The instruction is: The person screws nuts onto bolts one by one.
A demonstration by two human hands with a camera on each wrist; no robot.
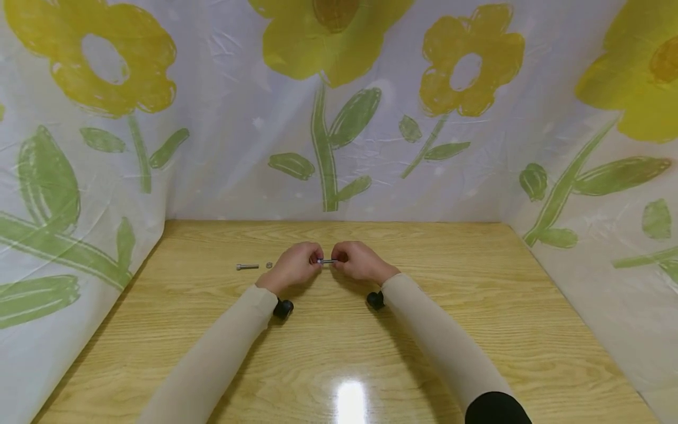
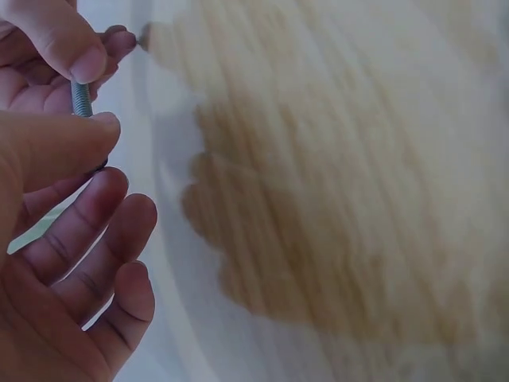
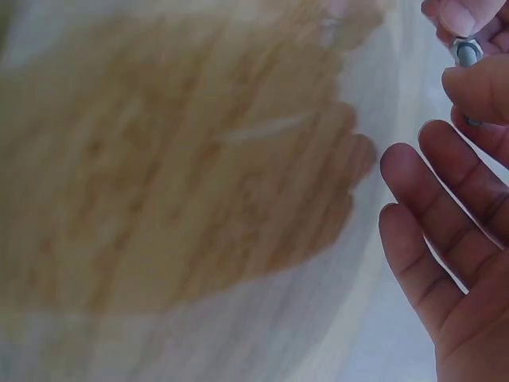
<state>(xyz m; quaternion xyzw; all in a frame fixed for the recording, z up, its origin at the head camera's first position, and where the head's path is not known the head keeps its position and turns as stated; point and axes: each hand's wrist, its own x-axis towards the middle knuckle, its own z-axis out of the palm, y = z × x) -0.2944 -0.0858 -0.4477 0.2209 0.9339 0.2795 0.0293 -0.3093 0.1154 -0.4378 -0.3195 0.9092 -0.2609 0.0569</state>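
Bolt (image 1: 328,261) is between my two hands, a little below the centre of the head view, and it lies almost level. With thumb and first finger of my left hand (image 1: 295,265) I pinch its left end, where in the upper right of the right wrist view a nut (image 3: 457,49) shows around the shaft. With thumb and first finger of my right hand (image 1: 362,262) I grip the other end; what exactly these fingers cover, I cannot tell. My other fingers are loosely bent and apart, as both wrist views show. Left of centre, on the wooden table (image 1: 318,347), lie a second bolt (image 1: 247,267) and, just beside my left hand, a loose nut (image 1: 269,265).
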